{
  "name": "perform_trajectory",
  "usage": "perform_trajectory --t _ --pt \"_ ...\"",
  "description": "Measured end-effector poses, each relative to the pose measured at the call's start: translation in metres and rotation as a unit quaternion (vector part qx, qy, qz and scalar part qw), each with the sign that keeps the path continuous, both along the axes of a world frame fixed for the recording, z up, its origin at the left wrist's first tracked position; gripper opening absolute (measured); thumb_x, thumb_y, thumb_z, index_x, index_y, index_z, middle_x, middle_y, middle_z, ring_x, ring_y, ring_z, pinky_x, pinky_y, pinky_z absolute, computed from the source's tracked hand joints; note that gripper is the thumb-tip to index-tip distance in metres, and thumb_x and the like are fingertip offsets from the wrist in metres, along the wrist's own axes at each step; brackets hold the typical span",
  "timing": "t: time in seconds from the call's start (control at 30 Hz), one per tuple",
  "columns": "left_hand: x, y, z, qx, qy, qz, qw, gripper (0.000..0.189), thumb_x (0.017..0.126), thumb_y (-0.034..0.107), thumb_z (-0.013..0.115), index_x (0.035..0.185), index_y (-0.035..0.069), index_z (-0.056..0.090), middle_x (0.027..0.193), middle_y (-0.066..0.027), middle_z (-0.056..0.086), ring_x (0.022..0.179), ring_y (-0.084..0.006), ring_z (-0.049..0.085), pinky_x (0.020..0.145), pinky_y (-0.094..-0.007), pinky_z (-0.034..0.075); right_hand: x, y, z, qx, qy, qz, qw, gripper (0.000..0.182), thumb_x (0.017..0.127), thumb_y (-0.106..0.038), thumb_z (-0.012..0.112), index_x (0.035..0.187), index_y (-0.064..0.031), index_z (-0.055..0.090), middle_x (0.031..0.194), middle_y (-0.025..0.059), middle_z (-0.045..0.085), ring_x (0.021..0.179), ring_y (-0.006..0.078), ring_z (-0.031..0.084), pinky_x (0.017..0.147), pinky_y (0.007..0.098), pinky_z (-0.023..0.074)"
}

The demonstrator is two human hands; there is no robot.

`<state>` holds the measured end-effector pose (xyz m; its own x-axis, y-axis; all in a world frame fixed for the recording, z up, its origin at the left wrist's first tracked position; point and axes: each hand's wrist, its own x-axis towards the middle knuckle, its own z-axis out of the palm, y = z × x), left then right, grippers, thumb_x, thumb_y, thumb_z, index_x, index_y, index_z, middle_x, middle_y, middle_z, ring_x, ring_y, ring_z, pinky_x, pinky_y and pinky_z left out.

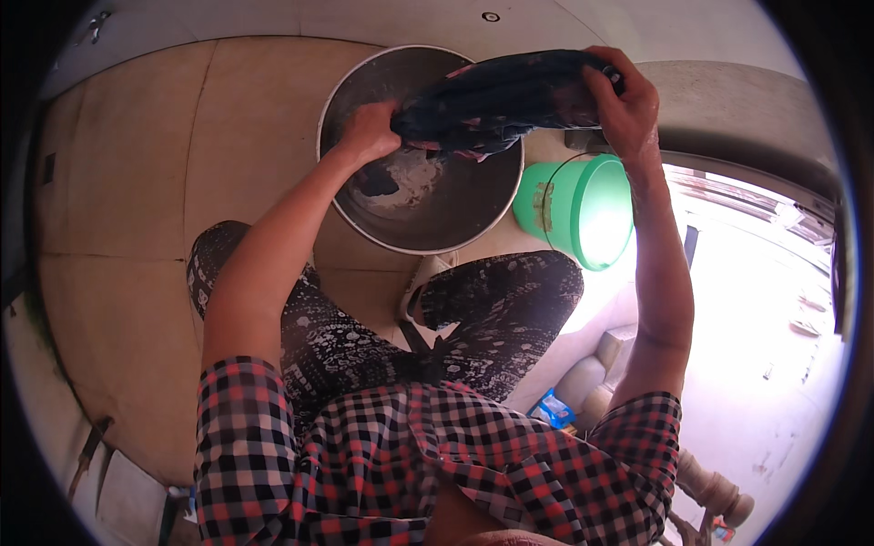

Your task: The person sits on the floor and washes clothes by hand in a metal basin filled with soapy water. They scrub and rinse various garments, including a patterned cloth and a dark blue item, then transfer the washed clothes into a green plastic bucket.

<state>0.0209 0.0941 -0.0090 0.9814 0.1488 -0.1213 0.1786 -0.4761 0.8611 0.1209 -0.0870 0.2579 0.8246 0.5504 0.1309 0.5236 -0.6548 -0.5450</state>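
A dark wet cloth (502, 92) with pink patches is stretched between my two hands over a round metal basin (471, 218). My left hand (372, 133) grips its bunched left end, just inside the basin's outline. At the other end, my right hand (628, 95) pinches the cloth up and to the right, beyond the rim. Shallow cloudy water with pale suds (410, 181) lies in the bottom of the basin. A small dark piece (377, 183) shows there too; whether it is fabric cannot be told. The raised cloth hides the basin's upper right part.
A green bucket (556, 205) with a wire handle stands, tilted in view, right of the basin. Tan floor tiles (123, 198) spread to the left. A pale wall (369, 17) with a round drain-like fitting (490, 17) runs behind. Bright light comes through an opening at right.
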Motion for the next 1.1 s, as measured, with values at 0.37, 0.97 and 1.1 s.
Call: perform_trajectory --t 0.37,0.97,1.1 --pt "-0.002 0.002 0.032 0.132 -0.19 0.143 0.962 0.046 0.064 0.01 0.064 0.108 0.009 0.051 0.096 -0.0135 0.052 0.09 -0.0323 0.052 0.075 -0.0388 0.044 0.042 -0.035 -0.052 0.311 0.203 -0.198 0.907 0.023 0.082 -0.011 0.059 0.102 0.0006 0.055 0.072 0.007 0.06 0.06 0.0141 0.057 0.056 0.0248 0.0463" --pt "-0.017 -0.016 0.032 0.12 -0.148 -0.169 0.967 0.024 0.065 0.019 0.073 0.068 0.002 0.056 0.076 -0.0131 0.056 0.084 -0.0298 0.055 0.067 -0.0366 0.045 0.063 -0.078 -0.074 0.221 0.119 -0.264 0.932 0.011 0.079 -0.012 0.059 0.077 -0.0011 0.058 0.062 0.001 0.052 0.053 0.0089 0.047 0.048 0.0232 0.0371" --pt "-0.044 -0.015 0.016 0.339 0.09 -0.348 0.87 0.019 0.066 0.021 0.071 0.072 0.005 0.063 0.085 -0.0138 0.061 0.09 -0.0297 0.057 0.072 -0.0367 0.047 0.076 -0.087 -0.051 0.254 0.105 -0.256 0.927 0.012 0.082 -0.011 0.059 0.087 -0.0004 0.058 0.061 0.0003 0.047 0.053 0.0105 0.048 0.049 0.0253 0.0451"
